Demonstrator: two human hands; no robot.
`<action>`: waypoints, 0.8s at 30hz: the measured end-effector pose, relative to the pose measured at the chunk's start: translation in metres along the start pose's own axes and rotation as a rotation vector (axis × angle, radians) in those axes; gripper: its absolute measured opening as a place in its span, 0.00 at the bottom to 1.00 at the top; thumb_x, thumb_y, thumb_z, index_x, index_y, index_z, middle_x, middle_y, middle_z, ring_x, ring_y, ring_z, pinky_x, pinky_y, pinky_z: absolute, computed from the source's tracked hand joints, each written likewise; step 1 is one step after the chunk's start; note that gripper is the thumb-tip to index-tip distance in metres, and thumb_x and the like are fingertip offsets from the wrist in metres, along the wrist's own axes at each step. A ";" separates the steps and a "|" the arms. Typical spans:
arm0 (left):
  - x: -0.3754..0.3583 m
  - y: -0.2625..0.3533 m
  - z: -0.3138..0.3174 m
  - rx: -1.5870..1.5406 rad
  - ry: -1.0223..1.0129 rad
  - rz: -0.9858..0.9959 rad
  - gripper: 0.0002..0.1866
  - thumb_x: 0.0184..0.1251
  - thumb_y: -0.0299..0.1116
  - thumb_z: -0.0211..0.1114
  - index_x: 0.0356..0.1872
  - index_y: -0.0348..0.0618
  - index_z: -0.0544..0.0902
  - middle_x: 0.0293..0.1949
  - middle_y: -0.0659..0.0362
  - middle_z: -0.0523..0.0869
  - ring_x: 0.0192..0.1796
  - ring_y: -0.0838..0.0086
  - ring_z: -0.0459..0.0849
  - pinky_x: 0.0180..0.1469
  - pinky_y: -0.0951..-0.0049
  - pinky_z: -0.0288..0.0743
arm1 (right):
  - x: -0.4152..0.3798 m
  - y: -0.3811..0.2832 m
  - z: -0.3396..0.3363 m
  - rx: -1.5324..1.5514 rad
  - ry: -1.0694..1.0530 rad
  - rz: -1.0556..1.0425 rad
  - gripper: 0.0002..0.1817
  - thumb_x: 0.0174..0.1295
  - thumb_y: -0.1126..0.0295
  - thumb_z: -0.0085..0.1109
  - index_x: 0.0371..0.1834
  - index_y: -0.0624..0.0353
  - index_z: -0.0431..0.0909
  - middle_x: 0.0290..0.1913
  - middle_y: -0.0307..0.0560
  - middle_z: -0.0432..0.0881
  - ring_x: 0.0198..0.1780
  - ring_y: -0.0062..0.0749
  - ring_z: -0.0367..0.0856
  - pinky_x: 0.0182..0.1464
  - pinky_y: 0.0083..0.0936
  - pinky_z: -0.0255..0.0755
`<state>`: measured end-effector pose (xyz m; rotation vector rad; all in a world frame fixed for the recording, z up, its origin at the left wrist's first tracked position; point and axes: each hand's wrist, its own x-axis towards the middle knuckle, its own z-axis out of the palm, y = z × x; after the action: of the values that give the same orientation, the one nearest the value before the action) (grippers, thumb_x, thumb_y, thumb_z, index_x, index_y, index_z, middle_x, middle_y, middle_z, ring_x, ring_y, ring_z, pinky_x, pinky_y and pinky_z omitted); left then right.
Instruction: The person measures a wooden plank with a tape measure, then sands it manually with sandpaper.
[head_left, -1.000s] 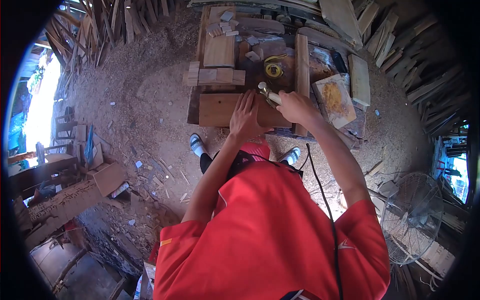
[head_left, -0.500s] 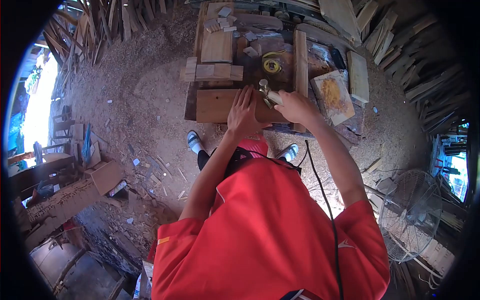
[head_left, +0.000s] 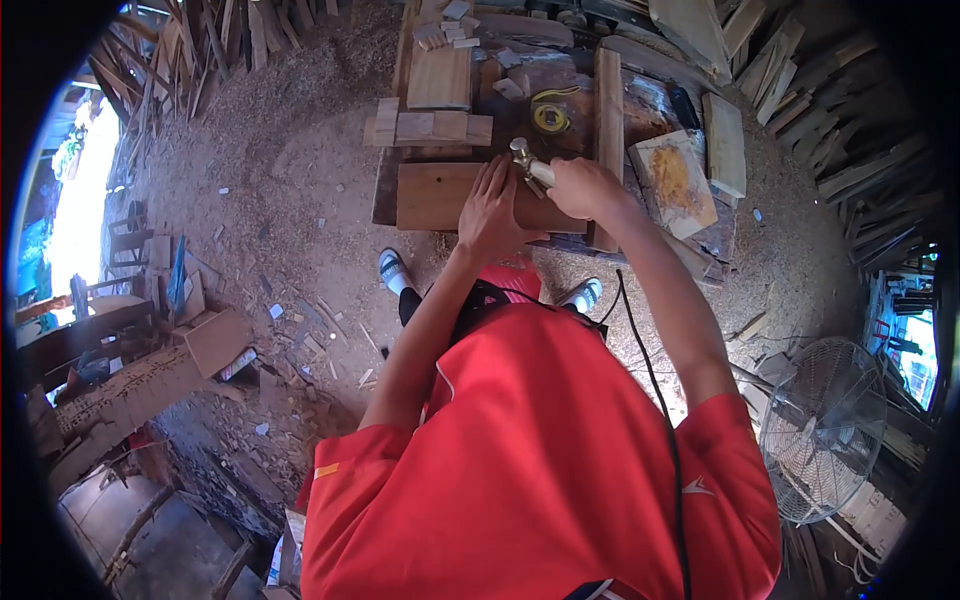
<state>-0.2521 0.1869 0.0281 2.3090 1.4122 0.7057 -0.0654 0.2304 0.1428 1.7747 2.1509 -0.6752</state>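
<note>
My left hand point(head_left: 490, 212) lies with fingers stretched out over a reddish-brown wooden board point(head_left: 428, 195) at the bench's near edge. Its thumb side reaches along the board's front edge. In my right hand point(head_left: 588, 190) is the pale handle of a claw hammer point(head_left: 522, 155), fingers wrapped round it. The metal hammer head sits just right of my left fingertips, over the board's right half. A yellow tape measure point(head_left: 549, 118) rests on the bench behind the hammer.
On the workbench point(head_left: 650, 95) lie pale wood pieces point(head_left: 440, 128), a long upright-running plank point(head_left: 608, 130) and a stained square board point(head_left: 672, 185). Scrap wood point(head_left: 840, 120) is stacked right. A fan point(head_left: 825, 430) stands at lower right; a black cord point(head_left: 650, 370) hangs beside me.
The bench and its contents sit slightly higher and further right in view. The hammer head has shifted slightly up and left, with the right hand still round the handle. The left hand stays on the board.
</note>
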 end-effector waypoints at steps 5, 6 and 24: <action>-0.001 -0.002 0.002 0.007 0.004 0.003 0.70 0.41 0.67 0.88 0.80 0.24 0.69 0.85 0.38 0.65 0.89 0.50 0.59 0.93 0.52 0.50 | -0.013 0.007 0.001 -0.058 0.018 -0.022 0.17 0.71 0.64 0.68 0.55 0.64 0.88 0.50 0.66 0.93 0.55 0.60 0.94 0.58 0.52 0.87; -0.001 -0.002 0.003 0.010 0.003 0.000 0.71 0.41 0.67 0.88 0.80 0.24 0.68 0.85 0.38 0.65 0.89 0.50 0.59 0.93 0.52 0.50 | -0.014 0.007 0.001 -0.071 0.026 -0.018 0.16 0.71 0.64 0.67 0.55 0.64 0.88 0.50 0.66 0.93 0.54 0.60 0.94 0.58 0.52 0.87; -0.001 0.000 0.002 0.037 0.021 -0.022 0.69 0.38 0.67 0.89 0.78 0.26 0.72 0.84 0.40 0.69 0.89 0.51 0.61 0.92 0.51 0.49 | 0.009 0.013 -0.018 -0.192 -0.126 -0.194 0.13 0.65 0.72 0.62 0.46 0.69 0.91 0.47 0.72 0.92 0.51 0.66 0.93 0.54 0.53 0.88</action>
<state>-0.2509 0.1861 0.0267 2.3169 1.4700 0.7046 -0.0529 0.2490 0.1510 1.4037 2.2363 -0.5847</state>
